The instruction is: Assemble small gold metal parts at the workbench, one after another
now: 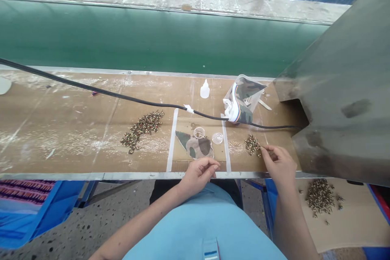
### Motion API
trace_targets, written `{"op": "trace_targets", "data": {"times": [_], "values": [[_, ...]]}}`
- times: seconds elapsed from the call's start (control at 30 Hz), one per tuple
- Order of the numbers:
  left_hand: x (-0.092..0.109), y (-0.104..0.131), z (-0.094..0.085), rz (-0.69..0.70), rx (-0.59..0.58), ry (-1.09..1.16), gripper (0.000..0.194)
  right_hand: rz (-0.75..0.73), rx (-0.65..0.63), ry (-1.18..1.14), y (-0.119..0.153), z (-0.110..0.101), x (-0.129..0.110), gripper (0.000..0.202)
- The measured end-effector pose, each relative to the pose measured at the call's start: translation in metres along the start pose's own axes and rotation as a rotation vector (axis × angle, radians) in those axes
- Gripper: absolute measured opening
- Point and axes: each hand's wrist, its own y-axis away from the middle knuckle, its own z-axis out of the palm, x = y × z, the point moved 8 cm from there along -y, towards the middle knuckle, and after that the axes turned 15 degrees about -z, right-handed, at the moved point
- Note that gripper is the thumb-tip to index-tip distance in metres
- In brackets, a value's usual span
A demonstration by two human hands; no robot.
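My left hand [199, 172] is at the bench's front edge, its thumb and fingers pinched together; what they hold, if anything, is too small to name. My right hand [278, 164] reaches to the right edge of a small pile of brown and gold pieces [252, 145], thumb and forefinger together. Any piece between those fingertips is too small to make out. Beyond my left hand a camouflage cloth piece [198, 148] lies between two white tape strips. A small clear cup [199, 132] sits at its top edge, and a clear round lid [217, 138] lies to the right.
A larger pile of similar pieces [143, 128] lies left. Behind are a white bottle [205, 89], a camouflage bag [243, 99] and a black cable [137, 99] crossing the bench. A metal housing [344, 101] stands right. More pieces [320, 197] lie on a lower board.
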Motion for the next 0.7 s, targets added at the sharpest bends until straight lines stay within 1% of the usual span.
{"op": "trace_targets", "data": {"times": [0.07,0.17,0.27,0.33,0.4,0.5,0.6,0.7], "values": [[0.001,0.0,0.0,0.005,0.003,0.002,0.027,0.0,-0.003,0.029,-0.003,0.0,0.004,0.041],[0.001,0.0,0.0,0.003,0.0,0.007,0.028,-0.03,-0.014,0.032,-0.01,0.004,-0.001,0.041],[-0.001,-0.001,0.0,-0.006,-0.004,0.017,0.029,-0.065,-0.104,0.0,-0.018,0.016,-0.006,0.037],[-0.003,-0.001,0.0,-0.011,-0.005,0.023,0.031,-0.059,-0.161,-0.011,-0.022,0.023,-0.005,0.034],[-0.004,-0.001,0.0,-0.014,-0.006,0.031,0.032,-0.043,-0.193,-0.013,-0.024,0.028,-0.002,0.031],[-0.003,-0.001,0.0,-0.016,-0.012,0.042,0.034,-0.031,-0.199,-0.015,-0.026,0.03,0.002,0.03],[-0.002,-0.001,0.0,-0.014,-0.013,0.035,0.033,-0.021,-0.195,-0.018,-0.026,0.028,0.002,0.032],[-0.001,-0.001,0.0,-0.003,-0.01,0.027,0.032,0.013,-0.125,-0.033,-0.025,0.017,-0.001,0.032]]}}
